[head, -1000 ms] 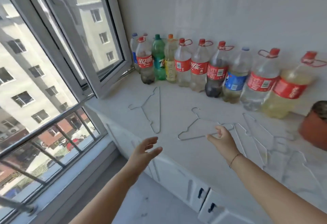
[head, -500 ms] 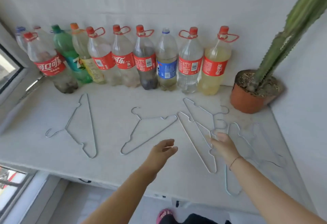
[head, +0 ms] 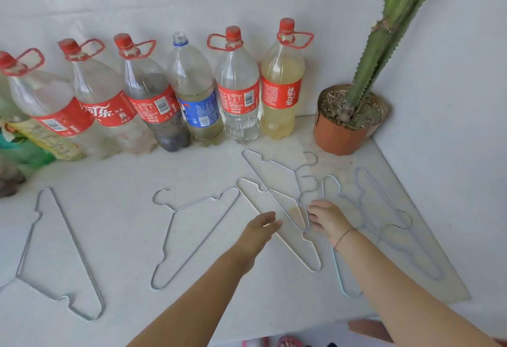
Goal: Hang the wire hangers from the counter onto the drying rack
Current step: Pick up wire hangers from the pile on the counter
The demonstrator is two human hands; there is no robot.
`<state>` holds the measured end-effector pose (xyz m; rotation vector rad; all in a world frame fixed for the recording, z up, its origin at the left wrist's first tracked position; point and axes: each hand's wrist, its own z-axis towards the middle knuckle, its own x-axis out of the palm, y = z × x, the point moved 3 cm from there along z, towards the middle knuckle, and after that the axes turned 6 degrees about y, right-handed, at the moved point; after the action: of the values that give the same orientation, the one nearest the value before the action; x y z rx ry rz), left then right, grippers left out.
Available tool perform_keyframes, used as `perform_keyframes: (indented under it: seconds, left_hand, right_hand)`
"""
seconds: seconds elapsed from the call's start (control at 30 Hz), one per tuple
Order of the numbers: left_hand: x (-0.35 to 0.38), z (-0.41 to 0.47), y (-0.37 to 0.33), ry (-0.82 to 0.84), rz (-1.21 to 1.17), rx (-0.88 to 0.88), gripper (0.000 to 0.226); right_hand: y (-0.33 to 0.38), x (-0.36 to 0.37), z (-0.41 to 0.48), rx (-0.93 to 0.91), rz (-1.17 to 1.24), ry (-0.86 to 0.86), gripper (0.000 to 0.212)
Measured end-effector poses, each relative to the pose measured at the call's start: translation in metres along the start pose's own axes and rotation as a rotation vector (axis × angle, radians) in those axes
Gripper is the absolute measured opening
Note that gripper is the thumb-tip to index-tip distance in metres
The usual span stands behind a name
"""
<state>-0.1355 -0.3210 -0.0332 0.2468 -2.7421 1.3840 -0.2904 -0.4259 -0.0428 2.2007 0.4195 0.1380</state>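
Observation:
Several thin wire hangers lie flat on the white counter [head: 115, 209]. One hanger [head: 71, 239] is at the far left, another [head: 204, 201] in the middle, and a cluster of overlapping hangers [head: 277, 195] lies at centre right, with more hangers [head: 384, 209] toward the right corner. My right hand [head: 327, 217] rests on the cluster, fingertips touching the wire near a hook; whether it grips the wire I cannot tell. My left hand [head: 260, 227] hovers just left of it, fingers apart and holding nothing. No drying rack is in view.
A row of large plastic bottles [head: 238, 86] stands along the back wall. A terracotta pot with a tall cactus [head: 345, 127] fills the back right corner. The counter's front edge runs along the bottom, with feet visible below.
The view swung right from the window and moved closer to the counter. My right hand stays on the hanger cluster; my left hand has moved in closer to it.

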Motion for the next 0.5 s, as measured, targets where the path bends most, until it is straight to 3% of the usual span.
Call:
perform_keyframes:
  seconds: [0.13, 0.3, 0.5]
  left_hand:
    - [0.000, 0.014, 0.006, 0.034, -0.003, -0.023, 0.047]
    - [-0.001, 0.022, 0.002, 0.102, 0.012, -0.014, 0.007]
    - [-0.006, 0.019, -0.006, 0.154, 0.031, 0.009, 0.016]
  right_hand:
    - [-0.003, 0.004, 0.001, 0.060, 0.176, 0.004, 0.024]
    - [-0.005, 0.019, -0.007, 0.123, 0.303, 0.084, 0.014]
    - [-0.009, 0.048, -0.013, 0.126, 0.256, 0.203, 0.011]
